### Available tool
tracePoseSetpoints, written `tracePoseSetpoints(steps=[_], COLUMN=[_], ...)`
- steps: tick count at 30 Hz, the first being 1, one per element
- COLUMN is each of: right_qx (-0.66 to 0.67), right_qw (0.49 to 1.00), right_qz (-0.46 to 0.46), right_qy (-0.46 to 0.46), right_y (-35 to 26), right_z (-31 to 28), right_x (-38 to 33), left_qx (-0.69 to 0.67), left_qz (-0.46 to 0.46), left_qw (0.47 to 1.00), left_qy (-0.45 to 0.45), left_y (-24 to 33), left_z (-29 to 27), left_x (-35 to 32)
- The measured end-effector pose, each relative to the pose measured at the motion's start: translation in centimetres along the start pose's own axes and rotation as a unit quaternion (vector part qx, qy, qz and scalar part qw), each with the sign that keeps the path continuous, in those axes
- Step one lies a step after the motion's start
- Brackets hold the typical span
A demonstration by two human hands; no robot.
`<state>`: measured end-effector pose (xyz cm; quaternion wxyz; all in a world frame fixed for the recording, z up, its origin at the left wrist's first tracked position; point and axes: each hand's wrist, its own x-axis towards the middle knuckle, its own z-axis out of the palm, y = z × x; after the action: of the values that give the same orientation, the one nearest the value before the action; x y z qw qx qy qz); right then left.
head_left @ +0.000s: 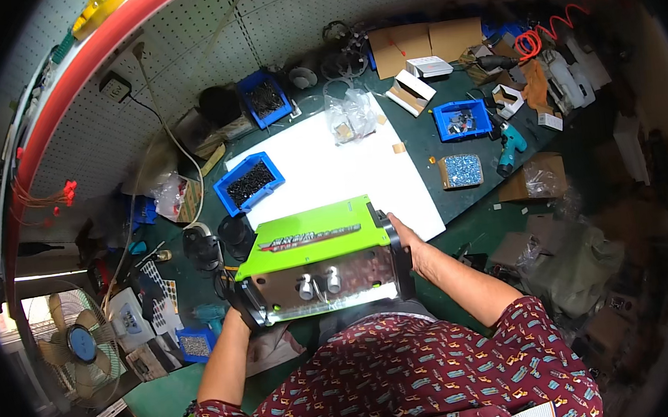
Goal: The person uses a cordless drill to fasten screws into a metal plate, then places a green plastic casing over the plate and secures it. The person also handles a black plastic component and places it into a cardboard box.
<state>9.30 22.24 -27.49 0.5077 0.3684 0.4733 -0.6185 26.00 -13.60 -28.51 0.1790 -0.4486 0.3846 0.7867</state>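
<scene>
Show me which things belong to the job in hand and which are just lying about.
In the job:
- green case
- left hand and right hand, holding its ends

Seemingly just about:
- drill
- fan
- clear bag

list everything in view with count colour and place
green device: 1, green and metallic, black ends, near centre
table: 1, dark green, middle
sheet: 1, white, on table
bins: at least 4, blue, left, far, right
parts box: 1, blue contents, right of sheet
drill: 1, teal and black, right
plastic bags: several, clear, scattered
cartons: several, white and brown, mostly right
coiled cord: 1, red-orange, upper right
fan: 1, blue hub, lower left
perforated wall: 1, whitish, top
other clutter: uncountable, mixed, edges
shirt: 1, maroon patterned, bottom
left hand: 1, mostly hidden, device's left end
right hand: 1, bare, device's right end
</scene>
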Motion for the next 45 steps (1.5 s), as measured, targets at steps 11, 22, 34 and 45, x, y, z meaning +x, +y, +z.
tracePoseSetpoints(steps=[11, 22, 34, 45], right_qx=[-0.044, 0.011, 0.014, 0.015], right_qw=[0.998, 0.963, 0.928, 0.914], right_qz=[-0.046, -0.249, -0.365, -0.383], right_qy=[-0.007, -0.105, -0.077, -0.132], right_y=[7.3, -1.8, -4.3, -4.0], right_z=[-6.3, -1.5, -2.8, -1.4], right_x=[3.1, 0.7, 5.2, 2.7], left_qx=[-0.072, -0.078, -0.169, -0.091], left_qz=[-0.057, 0.133, 0.261, 0.296], left_qw=[0.993, 0.988, 0.948, 0.946], left_qy=[-0.08, -0.032, -0.067, -0.098], left_y=[-7.3, -1.9, -0.1, -0.6], left_z=[-0.4, -0.4, 1.9, 2.3], left_x=[0.2, 5.6, 9.8, 6.7])
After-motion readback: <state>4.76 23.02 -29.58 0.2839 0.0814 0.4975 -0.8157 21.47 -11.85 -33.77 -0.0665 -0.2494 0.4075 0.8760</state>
